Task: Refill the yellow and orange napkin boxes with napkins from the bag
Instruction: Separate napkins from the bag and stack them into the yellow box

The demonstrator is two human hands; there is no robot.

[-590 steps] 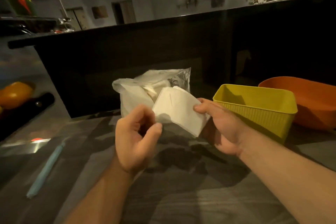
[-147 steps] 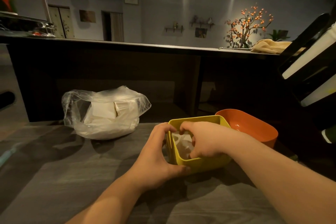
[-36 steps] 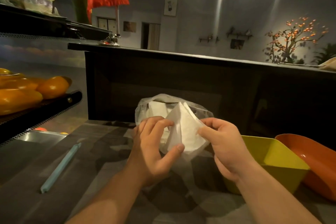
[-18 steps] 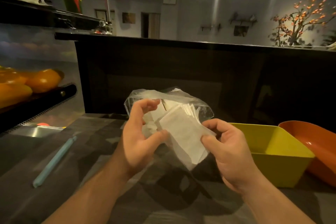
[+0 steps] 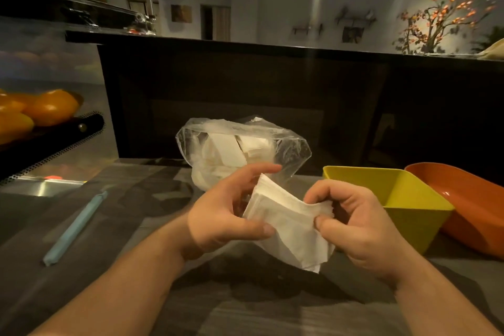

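Both hands, left hand (image 5: 223,215) and right hand (image 5: 357,224), pinch a napkin stack (image 5: 289,224) above the surface (image 5: 245,308) (fingers curled round it), near the bag (image 5: 240,150); yellow box (image 5: 409,199) right, orange box (image 5: 469,204) beyond.

No text, label, brand or number is legible: none on the napkin stack (image 5: 289,226) between the fingers (image 5: 256,229), the bag (image 5: 240,150) beyond them, or the yellow box (image 5: 409,215) and orange box (image 5: 477,215) to their right.

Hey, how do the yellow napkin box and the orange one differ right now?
The yellow box is square-cornered with flat walls; the orange box has rounded, curving walls. The yellow box sits beside the right hand; the orange box lies further right, cut by the frame edge. Both are open-topped and stand on the table.
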